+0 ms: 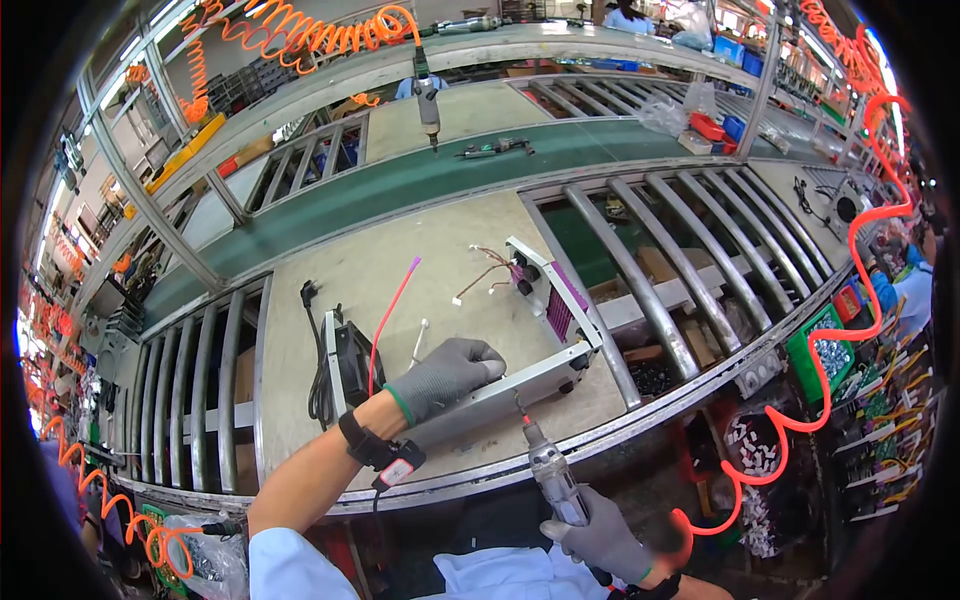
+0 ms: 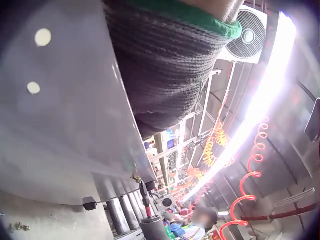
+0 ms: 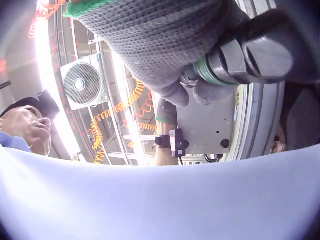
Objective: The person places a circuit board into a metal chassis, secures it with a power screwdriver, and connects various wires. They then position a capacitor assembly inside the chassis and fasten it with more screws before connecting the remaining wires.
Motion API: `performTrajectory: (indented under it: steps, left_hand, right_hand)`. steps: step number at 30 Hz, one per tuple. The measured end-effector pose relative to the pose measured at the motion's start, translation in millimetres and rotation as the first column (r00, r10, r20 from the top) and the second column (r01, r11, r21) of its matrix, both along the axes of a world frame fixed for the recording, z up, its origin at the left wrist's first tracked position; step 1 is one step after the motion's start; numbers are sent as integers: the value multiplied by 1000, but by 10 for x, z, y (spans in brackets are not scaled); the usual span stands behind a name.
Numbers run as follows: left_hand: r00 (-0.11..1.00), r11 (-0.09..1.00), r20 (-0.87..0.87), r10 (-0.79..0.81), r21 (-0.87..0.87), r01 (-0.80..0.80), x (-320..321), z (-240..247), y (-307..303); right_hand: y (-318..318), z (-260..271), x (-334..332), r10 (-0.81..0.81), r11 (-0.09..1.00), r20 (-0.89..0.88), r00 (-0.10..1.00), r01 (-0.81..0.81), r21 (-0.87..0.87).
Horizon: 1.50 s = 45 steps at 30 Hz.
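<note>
A grey metal chassis (image 1: pixel 530 379) (image 2: pixel 65 125) (image 3: pixel 205 122) stands on the worktable. The gloved left hand (image 1: pixel 450 377) (image 2: pixel 162 67) grips its near panel by the top edge, fingers curled; the fingertips are partly hidden. In the gloved right hand (image 1: pixel 605 538) (image 3: pixel 155 47) is a power screwdriver (image 1: pixel 552 472) (image 2: pixel 154 228) (image 3: pixel 270 55), held by its body with the bit pointing up at the near panel. Whether the bit touches the metal I cannot tell. Brown wires (image 1: pixel 487 278) lie inside the chassis, and a red wire (image 1: pixel 395 308) rises left of them.
A black adapter-like part with a cable (image 1: pixel 318 385) sits at the left. Metal rollers (image 1: pixel 640 290) flank the worktable (image 1: pixel 300 270). Beyond it runs a green belt (image 1: pixel 330 215) with another driver (image 1: pixel 497 148) lying on it; a further driver (image 1: pixel 427 105) hangs above. A red coiled hose (image 1: pixel 800 425) crosses the right side.
</note>
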<state>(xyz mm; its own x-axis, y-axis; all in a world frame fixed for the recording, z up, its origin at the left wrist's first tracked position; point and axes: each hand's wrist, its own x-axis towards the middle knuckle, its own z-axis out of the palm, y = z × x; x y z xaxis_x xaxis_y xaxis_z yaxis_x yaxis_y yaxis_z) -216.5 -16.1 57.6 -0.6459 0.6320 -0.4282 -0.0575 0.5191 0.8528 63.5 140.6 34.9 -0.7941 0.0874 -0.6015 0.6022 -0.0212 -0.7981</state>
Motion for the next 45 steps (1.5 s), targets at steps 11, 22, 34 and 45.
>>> performTrajectory:
  steps: [11,22,34,45]
  left_hand:
    - [958,932,-95,270,275,-235,303,393,-79]
    - [909,919,352,223,236,-316,785,311,-361]
    - [936,875,120,332,331,-353,1163,143,-40]
    - [927,908,-114,357,277,-315,618,661,-225]
  right_hand:
    - [-11,21,107,48,987,-74,996,-36,159]
    - [30,205,234,66,986,-419,906,6,168]
    - [267,121,354,70,978,-152,986,-98,-183]
    - [254,-100,121,47,999,-75,996,-47,-8]
